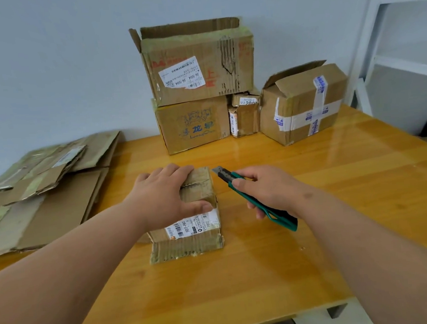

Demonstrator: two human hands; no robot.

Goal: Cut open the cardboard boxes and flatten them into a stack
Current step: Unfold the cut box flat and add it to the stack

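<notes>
Cardboard, worn and taped, makes up the small box (186, 215) that is set near the middle of the wooden table (267, 272), and every other place is given from it. It is pressed from above by the left hand (166, 193), whose fingers are spread flat over its top while the thumb is laid against its near face, above a white label. Just right of the box, a green knife (256, 199) is gripped by the right hand (271, 190), fingers curled round the handle, with the blade end held close to the box's far right corner. Left of the box, flattened cardboard (43, 190) is piled in a loose stack. Behind the box, four more boxes (201, 86) are gathered against the wall.
</notes>
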